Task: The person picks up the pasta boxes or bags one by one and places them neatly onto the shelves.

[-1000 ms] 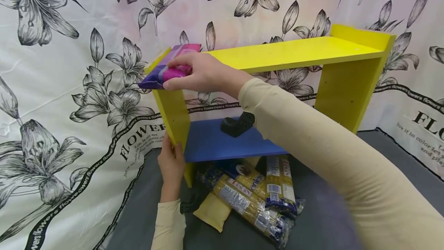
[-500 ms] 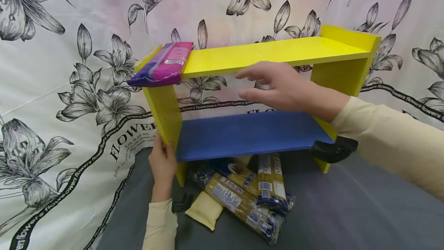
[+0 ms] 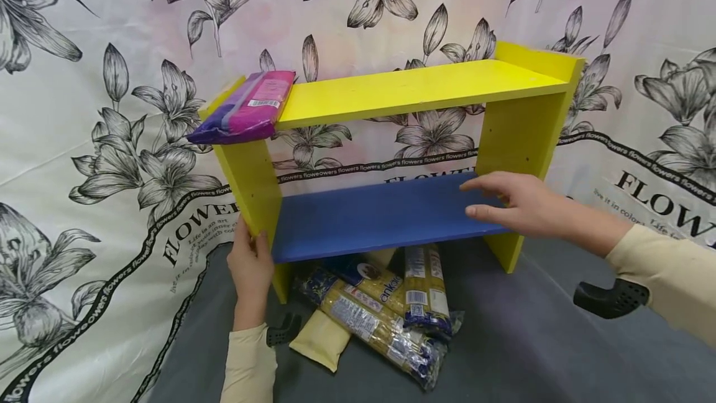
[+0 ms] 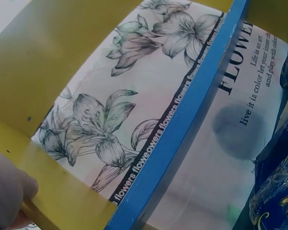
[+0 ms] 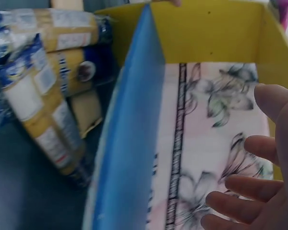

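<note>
Pink packet (image 3: 248,107) sits at the top left corner of the shelf (image 3: 403,93), apparently placed; pasta bags (image 3: 371,322) beneath appear outstanding. Left hand (image 3: 250,269) grips shelf's left side; right hand (image 3: 520,205) spread, empty.

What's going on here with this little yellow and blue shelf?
A person's left hand is gripping the yellow side panel. Their right hand is open and holds nothing, near the right end of the blue shelf. A pink-and-purple packet lies on the left end of the yellow top. Several long packs and a small yellow packet lie lower down, on the grey surface.
</note>
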{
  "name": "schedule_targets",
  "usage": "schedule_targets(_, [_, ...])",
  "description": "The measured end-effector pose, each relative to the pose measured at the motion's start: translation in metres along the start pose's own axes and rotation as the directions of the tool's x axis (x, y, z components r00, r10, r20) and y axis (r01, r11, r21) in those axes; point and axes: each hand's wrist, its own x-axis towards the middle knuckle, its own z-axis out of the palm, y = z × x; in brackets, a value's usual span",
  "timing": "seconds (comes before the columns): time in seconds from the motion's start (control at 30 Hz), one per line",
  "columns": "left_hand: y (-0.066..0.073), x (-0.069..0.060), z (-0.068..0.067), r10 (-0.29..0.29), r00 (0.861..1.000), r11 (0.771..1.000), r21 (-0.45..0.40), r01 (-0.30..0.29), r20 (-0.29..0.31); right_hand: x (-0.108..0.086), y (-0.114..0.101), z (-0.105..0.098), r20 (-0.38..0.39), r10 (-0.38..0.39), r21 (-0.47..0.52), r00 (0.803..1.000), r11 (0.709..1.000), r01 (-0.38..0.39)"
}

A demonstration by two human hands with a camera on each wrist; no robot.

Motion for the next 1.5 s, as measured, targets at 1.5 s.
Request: schedule_targets(1.5, [0.002,-0.001,0.0,0.016,1.0,1.0,0.003,-0.016,-0.012,-0.024,0.074,0.194,0.192,0.298,0.557,0.935,0.752,-0.354])
